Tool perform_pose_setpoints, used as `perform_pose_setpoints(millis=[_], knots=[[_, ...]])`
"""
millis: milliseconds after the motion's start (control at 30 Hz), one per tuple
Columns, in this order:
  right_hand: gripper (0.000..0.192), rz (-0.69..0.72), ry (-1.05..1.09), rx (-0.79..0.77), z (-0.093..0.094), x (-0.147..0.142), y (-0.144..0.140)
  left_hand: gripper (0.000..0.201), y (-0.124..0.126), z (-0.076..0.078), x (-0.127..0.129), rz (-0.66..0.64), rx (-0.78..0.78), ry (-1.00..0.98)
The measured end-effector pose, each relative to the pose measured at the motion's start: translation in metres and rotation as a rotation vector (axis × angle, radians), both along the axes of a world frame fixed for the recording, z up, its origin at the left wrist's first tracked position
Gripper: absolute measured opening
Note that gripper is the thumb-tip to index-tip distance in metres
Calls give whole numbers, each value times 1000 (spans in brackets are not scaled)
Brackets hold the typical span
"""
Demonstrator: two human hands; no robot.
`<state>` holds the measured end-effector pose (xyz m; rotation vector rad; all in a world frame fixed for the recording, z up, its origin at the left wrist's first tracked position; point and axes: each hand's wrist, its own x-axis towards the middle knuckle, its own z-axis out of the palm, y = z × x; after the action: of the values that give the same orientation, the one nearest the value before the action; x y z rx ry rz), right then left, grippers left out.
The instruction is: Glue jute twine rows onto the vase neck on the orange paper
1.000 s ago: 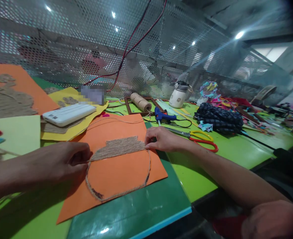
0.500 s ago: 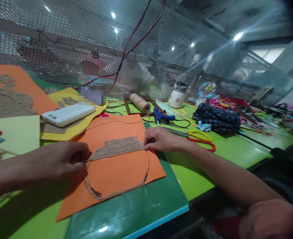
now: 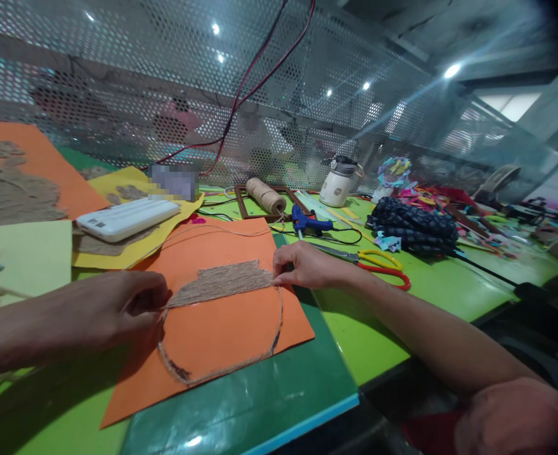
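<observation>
Twine fills the upper part of a looped outline glued on the orange sheet [image 3: 222, 328], and both hands work at the ends of that filled band of jute twine [image 3: 219, 283]. The left hand [image 3: 103, 313] sits at the band's left end, its fingertips [image 3: 158, 302] drawn together in a pinch on the strand where the band meets the loop; whether the strand is lifted or pressed flat under them cannot be told. The right hand [image 3: 307, 265] rests at the band's right end, thumb and forefinger pressed together on the twine at the sheet's edge — the other fingers curl loosely behind.

Below and between the two sets of fingertips the twine outline [image 3: 222, 366] curves round in a single line on the orange sheet, which lies on a green board [image 3: 269, 398]. Just beyond the right-hand knuckles lie scissors [image 3: 378, 265] with yellow and red handles, and farther off a blue glue gun [image 3: 309, 222] and a spool of twine [image 3: 265, 194]. Beyond the left hand, well apart from its fingers, a white power bank [image 3: 127, 218] rests on yellow paper [image 3: 127, 249].
</observation>
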<state>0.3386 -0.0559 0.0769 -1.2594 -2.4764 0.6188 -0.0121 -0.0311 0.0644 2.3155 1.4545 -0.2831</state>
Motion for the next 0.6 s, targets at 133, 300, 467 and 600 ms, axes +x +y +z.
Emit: perform_pose_setpoints(millis=[133, 300, 467, 600], knots=[[19, -9, -4, -2, 1, 0, -1, 42, 0, 2, 1, -6, -3, -3], [15, -35, 9, 4, 3, 3, -2, 39, -5, 6, 5, -5, 6, -28], [13, -58, 19, 40, 7, 9, -3, 39, -9, 9, 8, 9, 5, -45], [11, -14, 18, 115, 8, 12, -7, 40, -9, 12, 9, 18, 21, -60]])
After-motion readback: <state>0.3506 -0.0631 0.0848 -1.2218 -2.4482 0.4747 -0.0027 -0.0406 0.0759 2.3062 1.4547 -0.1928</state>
